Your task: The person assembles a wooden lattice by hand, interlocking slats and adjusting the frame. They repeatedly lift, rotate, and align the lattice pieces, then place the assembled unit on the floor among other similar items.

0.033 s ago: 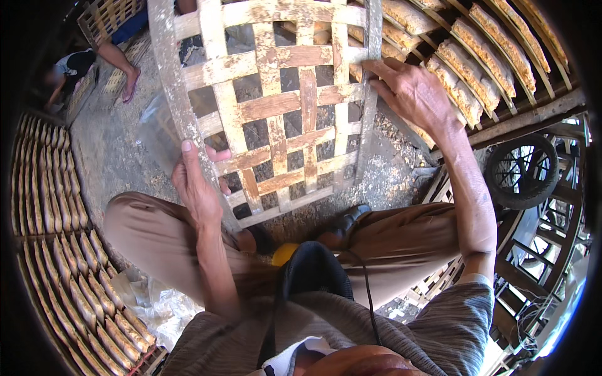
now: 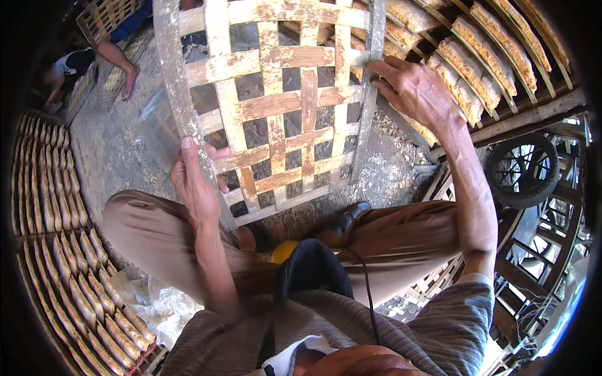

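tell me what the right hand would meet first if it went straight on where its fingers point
The right hand would first meet the right rail of the woven lattice panel; it seems to be at that rail, though depth makes contact hard to confirm.

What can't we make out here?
All head view:
Woven panel: far end cut off by upper edge.
Left hand: partly hidden by panel's side rail.
Yellow object: partly behind black mesh item.
Co-worker: too small, dark to tell what's held.

Brown-and-cream lattice panel (image 2: 271, 103), brown trousers (image 2: 407, 233)
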Demonstrator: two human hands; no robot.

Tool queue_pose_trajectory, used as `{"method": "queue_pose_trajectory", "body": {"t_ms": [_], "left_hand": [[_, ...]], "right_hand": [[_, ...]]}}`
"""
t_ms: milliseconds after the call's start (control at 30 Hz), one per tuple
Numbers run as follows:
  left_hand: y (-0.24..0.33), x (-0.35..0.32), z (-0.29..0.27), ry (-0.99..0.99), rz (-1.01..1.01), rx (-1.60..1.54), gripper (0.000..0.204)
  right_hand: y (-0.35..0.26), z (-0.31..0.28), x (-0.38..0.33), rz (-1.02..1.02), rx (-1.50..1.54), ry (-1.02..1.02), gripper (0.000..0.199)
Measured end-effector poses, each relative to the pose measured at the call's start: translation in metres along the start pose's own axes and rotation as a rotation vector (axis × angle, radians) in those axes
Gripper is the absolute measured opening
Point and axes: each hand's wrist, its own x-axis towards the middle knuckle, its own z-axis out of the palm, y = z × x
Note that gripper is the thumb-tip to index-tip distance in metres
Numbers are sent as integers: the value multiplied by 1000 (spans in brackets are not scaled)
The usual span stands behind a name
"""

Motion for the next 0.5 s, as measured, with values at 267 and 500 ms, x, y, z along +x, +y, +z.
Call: {"method": "queue_pose_trajectory", "body": {"t_ms": [267, 500], "left_hand": [[11, -2, 4, -88, 9, 106, 52], [8, 3, 4, -46, -42, 85, 54]], "right_hand": [[-1, 12, -9, -102, 313, -147, 18], [0, 33, -7, 12, 410, -89, 11]]}}
